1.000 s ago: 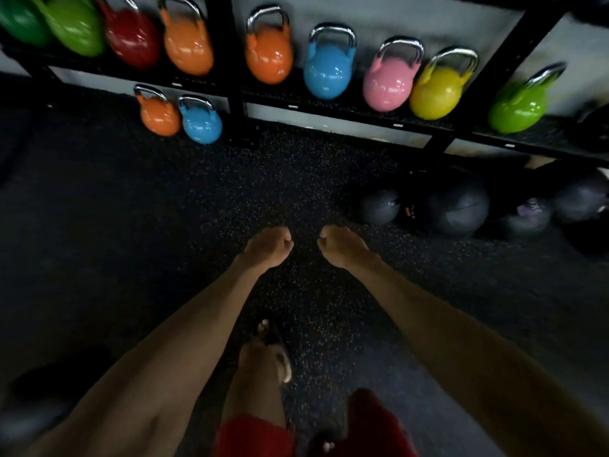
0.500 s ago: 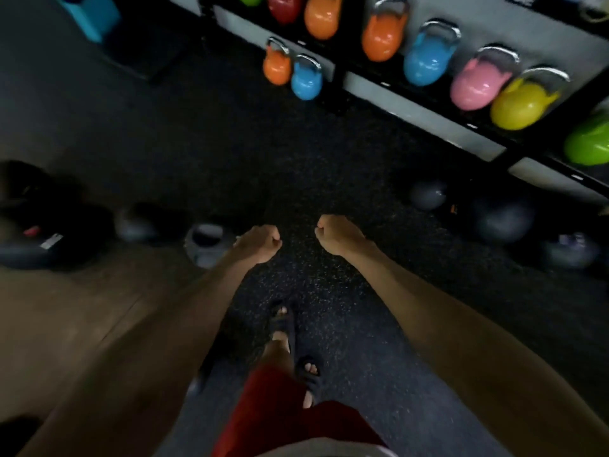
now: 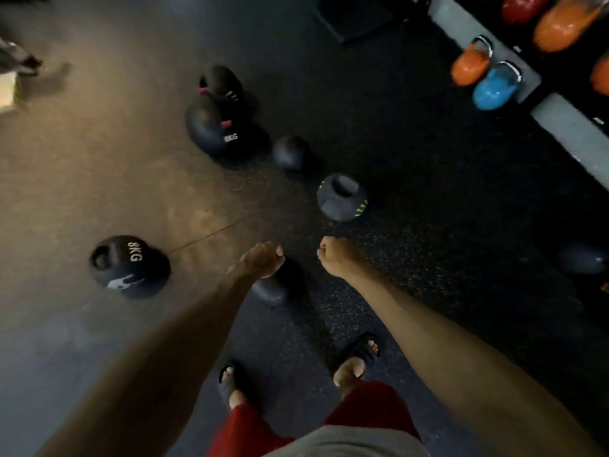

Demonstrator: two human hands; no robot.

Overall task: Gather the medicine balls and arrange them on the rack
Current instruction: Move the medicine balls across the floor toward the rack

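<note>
Several black medicine balls lie on the dark gym floor. One marked 8KG (image 3: 130, 267) is at the left. Two large ones, the nearer (image 3: 211, 128) and the farther (image 3: 220, 82), sit further off. A small ball (image 3: 290, 152) and a handled ball with green stripes (image 3: 342, 197) lie ahead. Another ball (image 3: 275, 285) rests right under my left hand (image 3: 260, 260), whose fingers are curled and hold nothing. My right hand (image 3: 336, 255) is a closed fist, also holding nothing. The rack (image 3: 566, 123) runs along the upper right.
Orange (image 3: 469, 64) and blue (image 3: 494, 89) kettlebells stand on the floor by the rack, with more coloured kettlebells on its shelf. Another dark ball (image 3: 581, 260) lies at the right edge. My sandalled feet (image 3: 357, 357) stand on the rubber floor below my hands.
The view has swung left, away from the rack; the kettlebells slid to the upper right and the scattered medicine balls came into view. Both hands stay held out in front, holding nothing.
</note>
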